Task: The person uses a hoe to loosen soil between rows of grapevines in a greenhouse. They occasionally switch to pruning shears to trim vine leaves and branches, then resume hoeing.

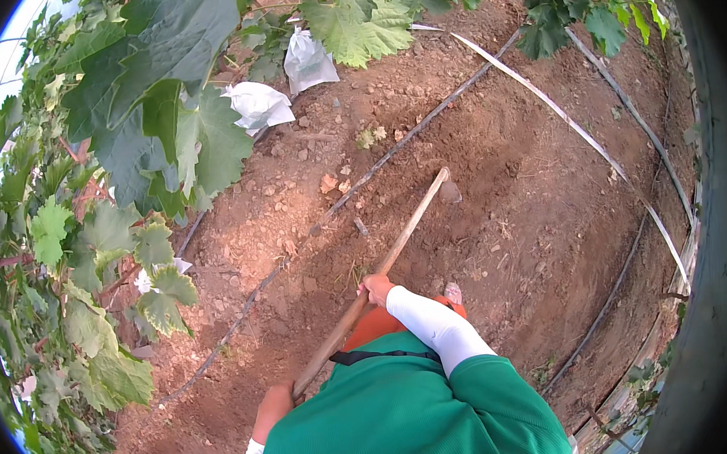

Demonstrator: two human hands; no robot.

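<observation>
A hoe [412,224] with a long wooden handle slants across in front of me, its far end low over the brown soil. Its small metal head [452,193] looks partly sunk in or coated with dirt; I cannot tell which. My right hand [376,288] is wrapped round the middle of the handle, the arm in a white sleeve. Lower down and to the left, my left hand [275,406] is at the near end of the handle, closed on it, with its fingers mostly hidden.
Grape vines [87,291] with broad leaves fill the left side and hang over the top. White paper bags [309,60] hang among them. Dark drip hoses [424,124] and a white strip [541,98] run along the soil. A pale wall-like surface [715,242] borders the right.
</observation>
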